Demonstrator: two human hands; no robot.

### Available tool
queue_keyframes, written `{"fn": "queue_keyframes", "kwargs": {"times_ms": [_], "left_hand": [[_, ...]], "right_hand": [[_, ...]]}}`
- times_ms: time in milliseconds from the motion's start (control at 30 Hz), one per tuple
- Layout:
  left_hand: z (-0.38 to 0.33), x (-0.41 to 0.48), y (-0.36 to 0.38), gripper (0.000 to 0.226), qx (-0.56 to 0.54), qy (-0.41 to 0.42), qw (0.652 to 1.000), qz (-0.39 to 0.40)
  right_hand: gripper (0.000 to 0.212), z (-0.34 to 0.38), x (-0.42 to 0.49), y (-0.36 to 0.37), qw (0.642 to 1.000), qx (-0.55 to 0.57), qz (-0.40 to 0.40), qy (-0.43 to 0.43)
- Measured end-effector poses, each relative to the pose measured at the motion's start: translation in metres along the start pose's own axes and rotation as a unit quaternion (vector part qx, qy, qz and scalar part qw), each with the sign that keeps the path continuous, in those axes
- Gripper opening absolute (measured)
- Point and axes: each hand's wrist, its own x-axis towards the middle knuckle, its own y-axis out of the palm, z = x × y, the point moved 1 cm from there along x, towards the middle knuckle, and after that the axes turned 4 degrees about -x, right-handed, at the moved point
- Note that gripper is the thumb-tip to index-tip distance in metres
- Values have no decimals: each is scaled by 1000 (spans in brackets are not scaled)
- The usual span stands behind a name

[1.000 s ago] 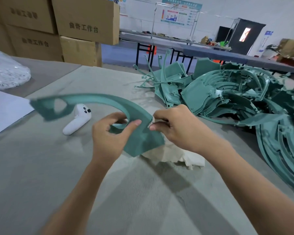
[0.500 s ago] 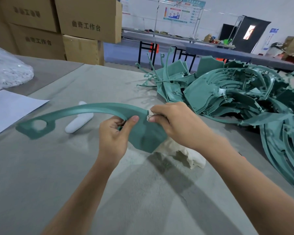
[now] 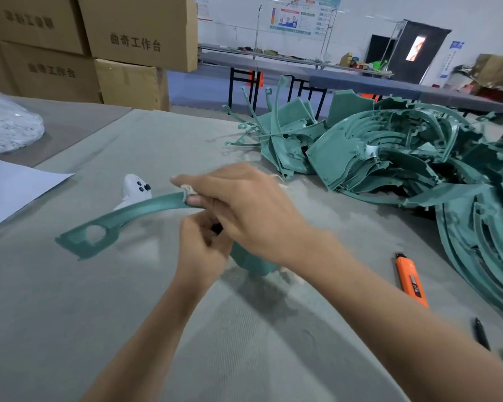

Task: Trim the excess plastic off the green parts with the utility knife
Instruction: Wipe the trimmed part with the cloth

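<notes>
Now the green part is held lower, its wide end gripped by the left hand. The right hand, pinched on white cloth, is slid farther along the arc. The utility knife is left lying on the table, so wiping, not trimming, is judged.

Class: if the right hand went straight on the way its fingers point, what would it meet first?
Probably the white controller lying just past the fingers of the right hand, behind the green part it pinches; depth is unclear, so it might pass above.
</notes>
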Motion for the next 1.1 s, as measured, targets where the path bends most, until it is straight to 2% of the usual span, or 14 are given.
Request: {"fn": "queue_keyframes", "kwargs": {"times_ms": [133,233,267,367,467,533,633,733,800,867,933,1100], "left_hand": [[-2,6,-2,37,14,-29,998,-49],[-4,8,-7,17,-25,-9,997,-75],[-4,9,-9,20,-31,-8,996,-87],[5,12,-15,47,-56,-17,990,-130],[7,13,-17,44,-35,-14,989,-142],[8,13,-17,38,-39,-14,988,-147],[8,16,-21,35,-86,-45,977,-190],[9,22,-25,11,-159,-99,959,-215],[9,20,-20,10,-197,-147,952,-184],[9,16,-12,13,-207,-182,952,-135],[8,13,-8,14,-201,-206,951,-116],[8,12,-9,12,-195,-221,946,-134]], "right_hand": [[27,-16,-2,-1,999,-28,24,22],[30,-36,-11,-8,992,-97,56,55],[32,-41,-16,-10,989,-116,64,62],[33,-55,-29,-21,977,-163,105,85],[35,-69,-43,-29,963,-209,135,101],[40,-74,-52,-34,960,-234,123,96],[36,-79,-67,-40,963,-240,51,114],[40,-89,-74,-41,965,-120,-57,227],[42,-91,-70,-37,952,25,-90,290],[44,-82,-61,-31,934,164,-75,308],[48,-72,-53,-23,918,244,-45,309],[61,-61,-52,-10,891,291,-42,345]]}}
